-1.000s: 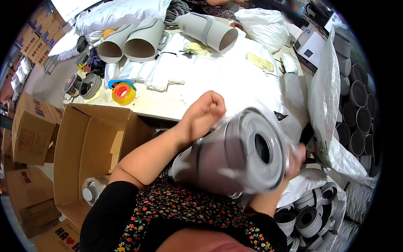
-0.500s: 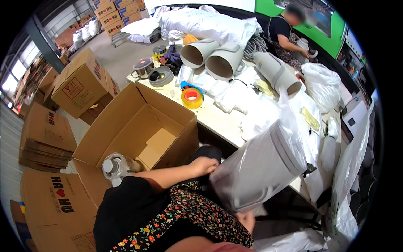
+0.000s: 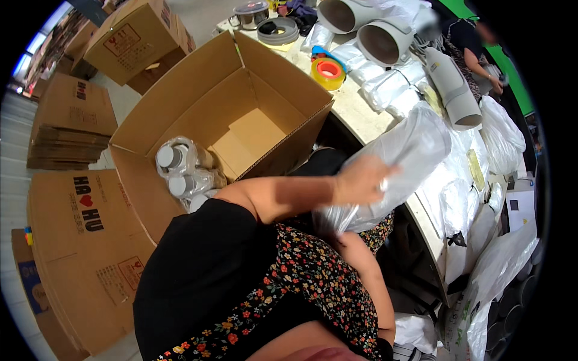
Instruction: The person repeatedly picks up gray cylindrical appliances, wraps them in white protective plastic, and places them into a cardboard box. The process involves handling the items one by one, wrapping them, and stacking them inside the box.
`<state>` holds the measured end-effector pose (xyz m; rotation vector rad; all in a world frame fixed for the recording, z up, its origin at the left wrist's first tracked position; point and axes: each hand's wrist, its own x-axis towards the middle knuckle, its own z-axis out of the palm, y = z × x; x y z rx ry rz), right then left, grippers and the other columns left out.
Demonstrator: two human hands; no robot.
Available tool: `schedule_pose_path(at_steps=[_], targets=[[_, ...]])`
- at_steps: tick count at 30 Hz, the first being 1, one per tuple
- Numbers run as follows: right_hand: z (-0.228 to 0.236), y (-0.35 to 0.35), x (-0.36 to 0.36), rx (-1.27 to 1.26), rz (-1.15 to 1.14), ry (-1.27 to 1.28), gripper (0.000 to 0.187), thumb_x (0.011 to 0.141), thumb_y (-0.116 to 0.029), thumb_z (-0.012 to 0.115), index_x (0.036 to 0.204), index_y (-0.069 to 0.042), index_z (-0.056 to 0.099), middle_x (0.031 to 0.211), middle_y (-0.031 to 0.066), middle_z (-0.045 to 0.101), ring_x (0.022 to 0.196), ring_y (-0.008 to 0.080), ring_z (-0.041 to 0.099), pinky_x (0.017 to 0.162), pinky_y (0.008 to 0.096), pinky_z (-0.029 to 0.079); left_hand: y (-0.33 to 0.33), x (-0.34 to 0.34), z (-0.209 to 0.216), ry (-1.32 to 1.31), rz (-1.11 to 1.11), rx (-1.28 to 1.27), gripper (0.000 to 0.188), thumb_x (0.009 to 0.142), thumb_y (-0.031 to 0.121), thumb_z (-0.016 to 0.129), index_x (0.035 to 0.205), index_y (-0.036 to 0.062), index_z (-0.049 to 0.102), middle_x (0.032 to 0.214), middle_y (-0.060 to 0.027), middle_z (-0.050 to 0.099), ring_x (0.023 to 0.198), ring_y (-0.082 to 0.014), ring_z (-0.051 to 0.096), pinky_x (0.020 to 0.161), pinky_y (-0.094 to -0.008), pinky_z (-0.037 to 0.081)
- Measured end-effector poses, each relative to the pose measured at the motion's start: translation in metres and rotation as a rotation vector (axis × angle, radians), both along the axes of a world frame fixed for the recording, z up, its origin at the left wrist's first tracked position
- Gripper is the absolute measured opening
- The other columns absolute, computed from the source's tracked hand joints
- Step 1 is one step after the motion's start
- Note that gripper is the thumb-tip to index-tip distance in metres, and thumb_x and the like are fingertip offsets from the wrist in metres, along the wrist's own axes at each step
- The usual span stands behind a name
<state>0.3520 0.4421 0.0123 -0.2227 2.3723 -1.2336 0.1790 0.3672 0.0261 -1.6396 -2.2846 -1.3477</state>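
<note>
While L hand (image 3: 363, 182) overlies plastic bag (image 3: 415, 150), R hand (image 3: 354, 248) touches its btm.

The camera sits up on the person's head and looks down. Its wide, round view bends straight edges. The floral apron (image 3: 307, 265) is very close, at six o'clock. The left hand (image 3: 361, 182) is near, at three. The big open box (image 3: 180, 99) fills ten to eleven; the table (image 3: 354, 113) starts at one.
</note>
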Motion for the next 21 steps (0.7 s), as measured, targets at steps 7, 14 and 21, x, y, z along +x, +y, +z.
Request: schedule_pose_path(at_steps=[7, 14, 21], targets=[[0.055, 0.039, -0.003, -0.394, -0.631, 0.012, 0.026, 0.086, -0.006, 0.058, 0.112, 0.001, 0.058, 0.09, 0.0012, 0.059, 0.08, 0.0105, 0.057, 0.074, 0.0236, 0.045, -0.201, -0.085, 0.096, -0.753, 0.57, 0.28, 0.035, 0.086, 0.027, 0.063, 0.115, 0.0076, 0.058, 0.105, -0.0019, 0.06, 0.098, -0.0111, 0.055, 0.087, -0.0258, 0.043], [-0.026, 0.081, 0.004, -0.061, -0.797, 0.068, 0.021, 0.09, -0.012, 0.056, 0.105, 0.001, 0.061, 0.096, 0.0074, 0.063, 0.087, 0.0152, 0.059, 0.079, 0.0263, 0.046, -0.337, -0.071, 0.047, -0.793, 0.944, -0.089, 0.031, 0.088, 0.022, 0.06, 0.112, 0.0037, 0.059, 0.101, -0.0035, 0.062, 0.092, -0.0116, 0.057, 0.082, -0.026, 0.046], [0.027, 0.053, 0.026, 0.153, -0.451, 0.087, 0.018, 0.082, -0.008, 0.06, 0.098, -0.001, 0.063, 0.091, 0.015, 0.063, 0.086, 0.0306, 0.06, 0.078, 0.0351, 0.047, -0.302, -0.077, -0.238, -0.868, 0.632, -1.048, 0.031, 0.085, 0.014, 0.048, 0.113, 0.008, 0.06, 0.11, -0.0191, 0.061, 0.103, -0.0324, 0.057, 0.084, -0.039, 0.045]])
